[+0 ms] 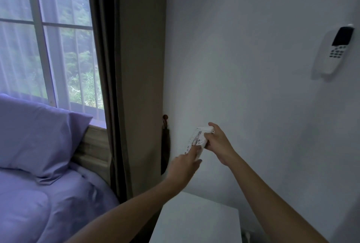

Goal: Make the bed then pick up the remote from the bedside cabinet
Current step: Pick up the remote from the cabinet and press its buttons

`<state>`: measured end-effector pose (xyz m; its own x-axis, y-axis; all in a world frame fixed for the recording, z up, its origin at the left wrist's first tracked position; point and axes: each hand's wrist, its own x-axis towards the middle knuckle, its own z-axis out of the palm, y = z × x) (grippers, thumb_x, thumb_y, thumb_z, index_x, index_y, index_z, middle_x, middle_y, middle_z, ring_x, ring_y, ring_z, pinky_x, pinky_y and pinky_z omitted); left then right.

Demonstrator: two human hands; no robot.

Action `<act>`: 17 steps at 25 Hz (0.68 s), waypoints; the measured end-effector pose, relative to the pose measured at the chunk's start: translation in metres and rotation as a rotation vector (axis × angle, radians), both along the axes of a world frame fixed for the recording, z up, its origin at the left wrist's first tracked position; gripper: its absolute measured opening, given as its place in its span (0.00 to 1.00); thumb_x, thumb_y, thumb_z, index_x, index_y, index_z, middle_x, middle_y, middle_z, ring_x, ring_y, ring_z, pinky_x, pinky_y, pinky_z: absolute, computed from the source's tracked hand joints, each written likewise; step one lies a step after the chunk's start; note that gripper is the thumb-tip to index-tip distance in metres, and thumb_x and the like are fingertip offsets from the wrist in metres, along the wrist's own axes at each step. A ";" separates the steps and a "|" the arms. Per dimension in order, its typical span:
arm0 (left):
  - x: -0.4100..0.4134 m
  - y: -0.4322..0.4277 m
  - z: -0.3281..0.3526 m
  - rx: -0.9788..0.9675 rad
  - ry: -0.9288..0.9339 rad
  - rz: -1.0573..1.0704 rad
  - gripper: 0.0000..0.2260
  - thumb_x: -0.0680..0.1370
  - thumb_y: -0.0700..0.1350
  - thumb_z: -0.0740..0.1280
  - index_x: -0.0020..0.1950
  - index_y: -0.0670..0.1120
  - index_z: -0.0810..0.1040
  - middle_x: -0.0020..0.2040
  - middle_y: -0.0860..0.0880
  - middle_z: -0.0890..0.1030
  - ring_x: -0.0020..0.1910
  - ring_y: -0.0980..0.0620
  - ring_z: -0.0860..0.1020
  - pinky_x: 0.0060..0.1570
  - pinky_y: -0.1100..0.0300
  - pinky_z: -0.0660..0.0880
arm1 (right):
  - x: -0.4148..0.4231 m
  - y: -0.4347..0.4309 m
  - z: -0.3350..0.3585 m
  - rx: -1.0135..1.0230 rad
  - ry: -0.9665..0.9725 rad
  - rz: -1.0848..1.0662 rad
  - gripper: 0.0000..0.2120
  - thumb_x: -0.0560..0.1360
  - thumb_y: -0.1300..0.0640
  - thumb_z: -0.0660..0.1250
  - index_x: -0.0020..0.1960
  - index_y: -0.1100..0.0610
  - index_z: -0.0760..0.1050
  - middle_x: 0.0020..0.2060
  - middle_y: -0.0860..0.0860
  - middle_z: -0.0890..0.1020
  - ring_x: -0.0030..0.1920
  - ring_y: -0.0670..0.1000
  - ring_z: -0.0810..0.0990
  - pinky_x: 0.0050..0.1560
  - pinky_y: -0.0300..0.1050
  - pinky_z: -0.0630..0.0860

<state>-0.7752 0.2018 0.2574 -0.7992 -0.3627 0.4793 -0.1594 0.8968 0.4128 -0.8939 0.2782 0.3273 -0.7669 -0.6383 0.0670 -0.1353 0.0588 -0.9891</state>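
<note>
My forearms are filling the bottom of the view, reaching out over the white cabinet (196, 221). I'm holding the remote (197, 141) up in the air above it, well clear of the top. My right hand (218, 143) is wrapping round its upper end and right edge, and my left hand (185, 165) is gripping the lower end with a finger pressing on the face.

Guessing it's a light, rigid plastic thing, smooth enough to slip, so I'm taking it by the long edges rather than pinching the ends. The buttons probably don't like being squeezed.

The face is showing lines and some dark marks, but it's too blurry for me to read any brand or label. Another remote is sitting in a wall holder (333, 50) off to the right, nothing readable there either. The bed (39, 203) on the left is looking made, pillow (37, 133) propped up.
</note>
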 end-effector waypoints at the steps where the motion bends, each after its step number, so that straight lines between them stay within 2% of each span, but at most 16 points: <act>1: -0.001 0.000 -0.006 0.050 -0.025 -0.031 0.18 0.81 0.54 0.55 0.70 0.53 0.63 0.53 0.46 0.82 0.43 0.47 0.82 0.41 0.56 0.78 | -0.003 0.005 -0.007 0.009 -0.003 -0.032 0.21 0.78 0.66 0.56 0.69 0.54 0.64 0.60 0.57 0.77 0.55 0.56 0.80 0.53 0.51 0.79; 4: -0.003 -0.016 -0.019 0.323 0.032 0.031 0.19 0.80 0.58 0.52 0.70 0.55 0.63 0.65 0.50 0.75 0.62 0.48 0.76 0.56 0.54 0.75 | -0.011 0.021 -0.026 -0.036 -0.056 -0.015 0.18 0.78 0.68 0.56 0.65 0.55 0.67 0.59 0.60 0.77 0.51 0.56 0.80 0.48 0.50 0.79; 6: -0.007 -0.035 -0.026 0.385 0.038 0.114 0.23 0.80 0.56 0.55 0.75 0.54 0.58 0.74 0.51 0.65 0.72 0.47 0.65 0.69 0.48 0.65 | -0.016 0.031 -0.034 -0.066 -0.103 0.022 0.20 0.78 0.69 0.57 0.67 0.54 0.67 0.59 0.60 0.78 0.50 0.56 0.80 0.46 0.49 0.78; 7: -0.007 -0.043 -0.025 0.469 0.010 0.075 0.26 0.80 0.52 0.58 0.77 0.54 0.54 0.75 0.50 0.63 0.73 0.47 0.64 0.71 0.46 0.64 | -0.018 0.035 -0.038 -0.077 -0.110 0.034 0.21 0.78 0.69 0.57 0.68 0.53 0.67 0.57 0.59 0.79 0.50 0.55 0.80 0.45 0.48 0.77; 9: -0.008 -0.055 -0.023 0.743 -0.035 -0.097 0.33 0.79 0.45 0.63 0.77 0.57 0.46 0.71 0.47 0.70 0.66 0.47 0.73 0.63 0.45 0.73 | -0.022 0.041 -0.046 -0.099 -0.122 0.054 0.22 0.79 0.69 0.57 0.69 0.51 0.66 0.53 0.56 0.81 0.48 0.54 0.80 0.44 0.47 0.77; 10: -0.008 -0.059 -0.023 0.841 -0.053 -0.165 0.36 0.79 0.43 0.64 0.77 0.59 0.45 0.67 0.46 0.75 0.61 0.49 0.77 0.57 0.48 0.78 | -0.023 0.042 -0.052 -0.104 -0.124 0.057 0.22 0.79 0.69 0.57 0.69 0.50 0.66 0.51 0.55 0.81 0.48 0.53 0.80 0.44 0.46 0.77; 11: -0.007 -0.061 -0.021 0.860 -0.075 -0.193 0.37 0.78 0.41 0.65 0.77 0.60 0.45 0.63 0.46 0.77 0.58 0.50 0.79 0.50 0.52 0.81 | -0.023 0.043 -0.058 -0.103 -0.120 0.052 0.23 0.79 0.68 0.57 0.69 0.49 0.66 0.51 0.54 0.81 0.48 0.53 0.81 0.45 0.46 0.78; 13: -0.007 -0.061 -0.028 0.796 -0.110 -0.184 0.37 0.78 0.40 0.65 0.77 0.60 0.46 0.59 0.47 0.79 0.56 0.51 0.80 0.43 0.63 0.80 | -0.023 0.041 -0.076 -0.084 -0.119 0.025 0.23 0.80 0.67 0.57 0.70 0.49 0.66 0.54 0.51 0.82 0.50 0.51 0.80 0.47 0.45 0.78; 15: -0.006 -0.058 -0.044 0.710 -0.138 -0.105 0.34 0.79 0.39 0.64 0.77 0.58 0.49 0.57 0.49 0.80 0.54 0.53 0.79 0.40 0.69 0.78 | -0.025 0.039 -0.100 -0.018 -0.113 -0.012 0.24 0.80 0.65 0.59 0.73 0.49 0.66 0.57 0.47 0.82 0.53 0.49 0.80 0.49 0.44 0.78; 17: -0.005 -0.057 -0.071 0.611 -0.119 -0.019 0.29 0.80 0.40 0.62 0.77 0.56 0.54 0.58 0.49 0.81 0.53 0.53 0.80 0.49 0.65 0.79 | -0.027 0.037 -0.130 0.072 -0.107 -0.044 0.23 0.80 0.64 0.60 0.72 0.49 0.67 0.58 0.49 0.81 0.56 0.51 0.80 0.52 0.51 0.80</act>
